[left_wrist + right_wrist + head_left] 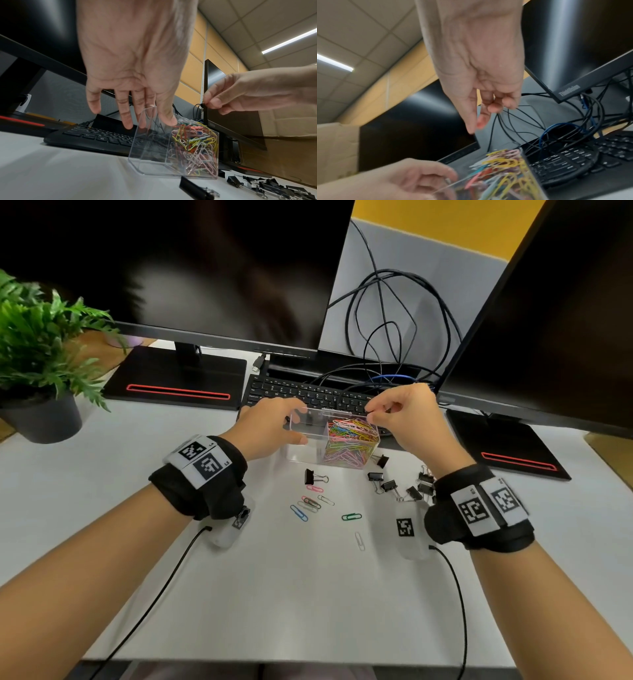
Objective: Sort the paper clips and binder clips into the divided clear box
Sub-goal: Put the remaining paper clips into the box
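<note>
Clip drop at box point(334, 440)
Left hand point(270, 426) grips box to steady it; right hand point(407, 416) fingers pinched above the clip side, contents unclear.

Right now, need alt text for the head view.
A left hand holds a divided clear plastic box, one half full of coloured paper clips, while the right hand pinches above it. Black binder clips lie loose on the white desk.

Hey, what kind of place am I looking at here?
Most likely an office desk: two dark monitors on stands, a black keyboard with tangled cables behind it, and a panelled ceiling with strip lighting.
</note>
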